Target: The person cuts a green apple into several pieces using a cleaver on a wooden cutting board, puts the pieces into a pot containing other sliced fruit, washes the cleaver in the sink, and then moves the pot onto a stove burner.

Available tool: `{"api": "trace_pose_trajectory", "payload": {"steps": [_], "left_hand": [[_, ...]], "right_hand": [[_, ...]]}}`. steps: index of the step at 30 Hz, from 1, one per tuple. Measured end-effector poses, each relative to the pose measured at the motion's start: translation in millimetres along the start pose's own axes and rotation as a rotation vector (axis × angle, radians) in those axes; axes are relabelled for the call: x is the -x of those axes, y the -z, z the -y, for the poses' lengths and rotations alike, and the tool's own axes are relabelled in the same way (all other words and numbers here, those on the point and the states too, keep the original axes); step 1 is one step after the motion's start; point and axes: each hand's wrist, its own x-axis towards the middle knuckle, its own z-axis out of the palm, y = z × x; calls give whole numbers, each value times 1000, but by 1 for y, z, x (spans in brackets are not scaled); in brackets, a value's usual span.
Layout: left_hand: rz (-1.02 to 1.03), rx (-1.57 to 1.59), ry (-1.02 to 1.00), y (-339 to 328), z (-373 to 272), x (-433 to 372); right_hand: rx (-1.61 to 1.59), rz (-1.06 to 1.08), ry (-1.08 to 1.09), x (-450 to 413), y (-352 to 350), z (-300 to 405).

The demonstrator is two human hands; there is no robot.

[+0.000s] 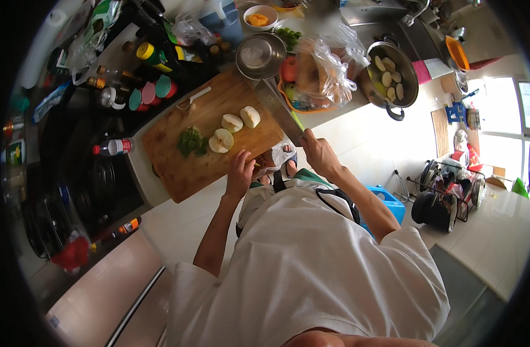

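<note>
My right hand (320, 154) grips a broad kitchen knife (282, 115), its blade pointing away past the right edge of a wooden cutting board (165, 167). At the board's near edge is my left hand (240, 175), fingers bent; a small yellowish bit shows by the fingertips, and whether it is held is unclear. Three pale peeled fruit pieces lie on the board: a half with its core showing (221, 141), a middle piece (232, 123) and a far piece (250, 117). Left of them sits a heap of green peelings (192, 141). A white-handled peeler (197, 96) rests farther back.
Right of the board stands an orange basket (310, 111) with fruit and plastic bags. Beyond it, a steel pot (410, 89) holds several cut pieces. A metal bowl (260, 56) sits behind the board. A bottle (117, 147) and lidded jars (148, 93) stand left. A plastic bag (280, 154) hangs below.
</note>
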Motion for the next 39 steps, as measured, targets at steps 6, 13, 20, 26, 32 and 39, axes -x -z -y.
{"api": "trace_pose_trajectory", "payload": {"steps": [6,13,20,26,32,39], "left_hand": [[-452,82,469,29,24,-20],[-353,753,786,13,49,-15],[-425,754,807,12,17,-20],[-410,748,803,18,17,-21],[-418,766,774,18,20,-21],[-351,770,798,24,22,-24]], "right_hand": [[92,157,204,-13,-23,8],[175,267,337,-23,-45,51],[297,348,258,-22,-51,63],[442,407,241,-26,-52,78],[429,455,151,-36,-54,99],[425,464,140,-59,-71,88]]}}
